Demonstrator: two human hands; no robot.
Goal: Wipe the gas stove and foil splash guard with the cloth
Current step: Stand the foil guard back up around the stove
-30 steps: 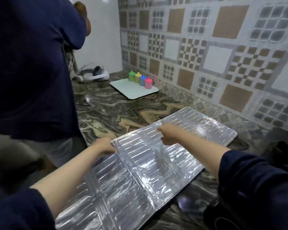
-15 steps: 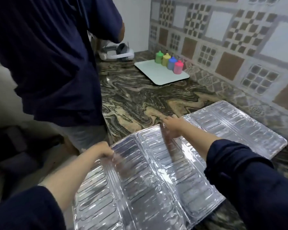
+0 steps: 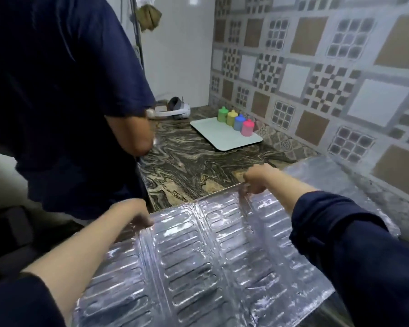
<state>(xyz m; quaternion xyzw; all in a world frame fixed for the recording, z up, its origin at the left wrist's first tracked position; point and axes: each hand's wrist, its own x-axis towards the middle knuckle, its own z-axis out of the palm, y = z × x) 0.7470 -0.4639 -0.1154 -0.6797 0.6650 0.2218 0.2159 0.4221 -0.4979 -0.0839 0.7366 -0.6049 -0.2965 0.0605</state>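
Head camera shows the foil splash guard [image 3: 210, 251] lying across the near edge of the marble counter [image 3: 198, 166], and both hands hold its far edge. Compared with one second ago, when it lay flat on the counter, the near panels now hang over the front edge toward the person, and the right panel [image 3: 340, 180] rises against the tiled wall [image 3: 316, 67]. The left hand [image 3: 135, 214] grips the far left corner with curled fingers, and the right hand [image 3: 257, 179] pinches the far edge at a fold between two panels. I judge that the person is pulling the guard up or turning it to reach a surface for wiping, so the wiping itself is not yet started. No cloth is in either hand, and the gas stove is not in view. Another person in a dark blue shirt [image 3: 64, 95] stands just beside the left edge of the counter, near the left hand, and may be in the way. At the far corner, a white tray [image 3: 222, 138] carries four coloured bottles [image 3: 235, 120], and a white headset [image 3: 175, 109] lies near them, well apart from the guard.
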